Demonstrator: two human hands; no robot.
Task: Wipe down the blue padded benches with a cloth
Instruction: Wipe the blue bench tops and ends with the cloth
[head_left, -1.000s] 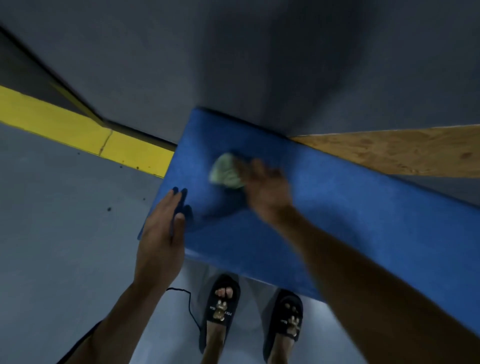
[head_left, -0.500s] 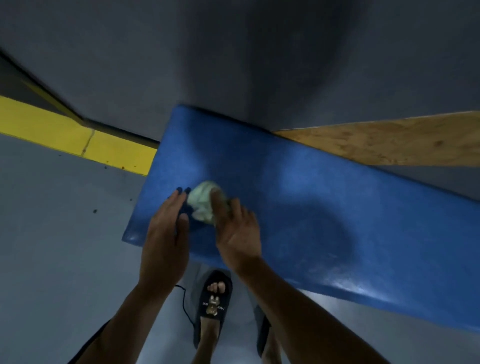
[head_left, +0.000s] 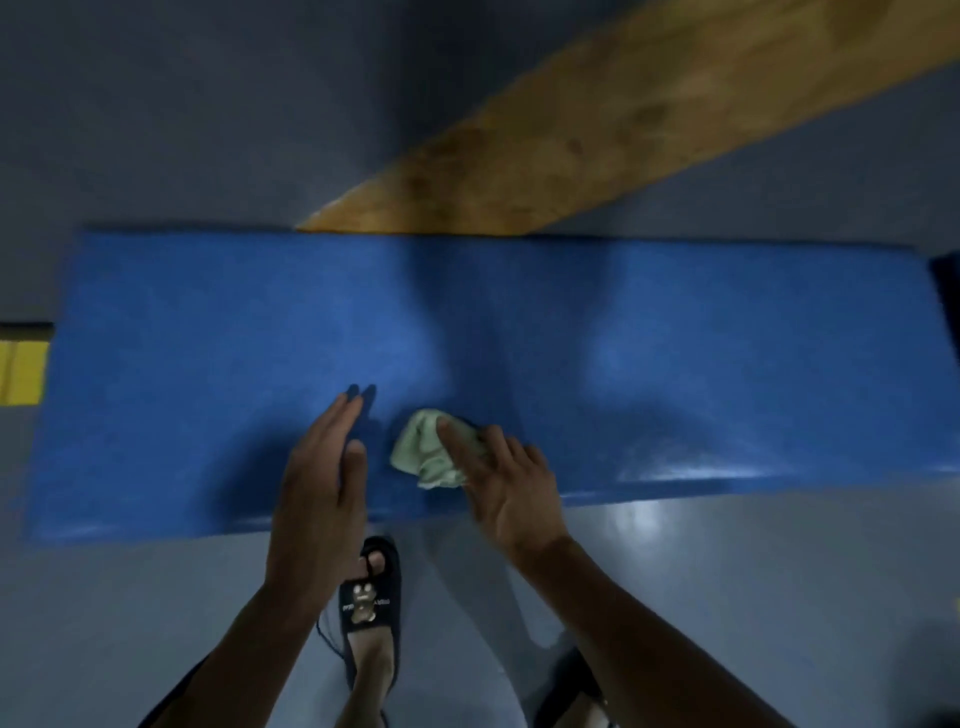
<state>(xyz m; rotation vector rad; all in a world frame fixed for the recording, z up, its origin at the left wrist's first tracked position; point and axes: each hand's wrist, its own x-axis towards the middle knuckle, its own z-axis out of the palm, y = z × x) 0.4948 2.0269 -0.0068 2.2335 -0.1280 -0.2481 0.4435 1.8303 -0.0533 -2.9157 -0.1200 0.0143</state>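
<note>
Wiping in progress on one blue padded bench (head_left: 675, 364), seen from above, long side running left to right. Item: pale green cloth (head_left: 423, 453), bunched, lying on the pad near its front edge, a little left of centre. Item: right hand (head_left: 506, 480), fingers fairly straight and spread over the right part of the cloth, pressing it to the vinyl rather than clenching it; whether the thumb hooks under the fabric cannot be told. Item: left hand (head_left: 319, 483), fingers straight and together, holding nothing, over the front edge just beside the cloth; its contact with the pad is not plain. Behind the bench: a bare wooden panel (head_left: 597, 130) rising at a slant. Below: grey floor (head_left: 130, 623), one black sandal (head_left: 371, 597) on a foot. Method, as judged: keep the palm flat so the whole wad bears evenly, draw long overlapping passes along the bench, carry each stroke over the rounded front edge, and refold the cloth so a fresh face meets the surface. The far strip by the panel and both ends probably need reaching.
</note>
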